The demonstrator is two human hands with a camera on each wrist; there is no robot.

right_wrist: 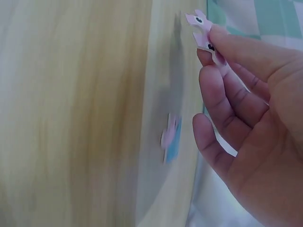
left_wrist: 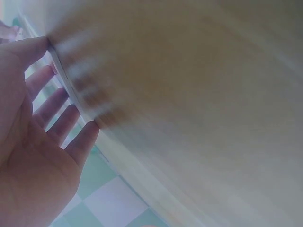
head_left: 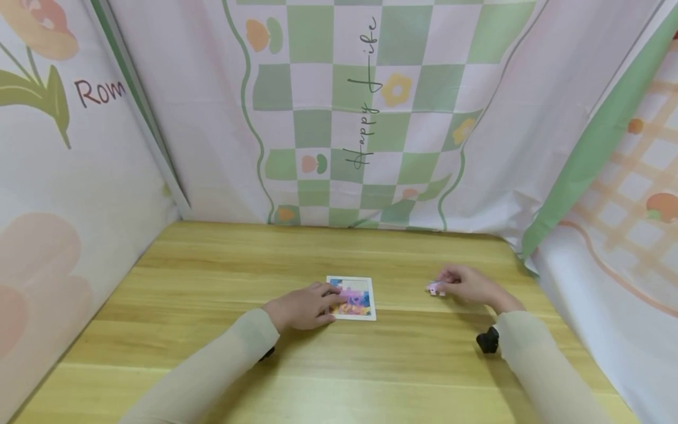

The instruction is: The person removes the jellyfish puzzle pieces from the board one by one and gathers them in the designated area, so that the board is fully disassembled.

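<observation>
A small jigsaw puzzle in a white frame (head_left: 374,303) lies on the table, with a pink, blue and yellow picture partly filled in and a pale band near its top. My left hand (head_left: 306,307) lies over its left side, fingers spread and nearly straight. In the left wrist view that hand (left_wrist: 40,127) has its thumb and fingertips along the frame's edge. To the right of the puzzle, my right hand (head_left: 466,285) pinches a pink jigsaw piece (right_wrist: 202,29) between thumb and fingers, held up over the table. Black marks show on the piece.
Another jigsaw piece (right_wrist: 171,142), pink and blue, lies on the table below the right hand. The wooden table (head_left: 238,259) ends at a hanging checked cloth (head_left: 349,118) behind, and printed cloths hang at both sides.
</observation>
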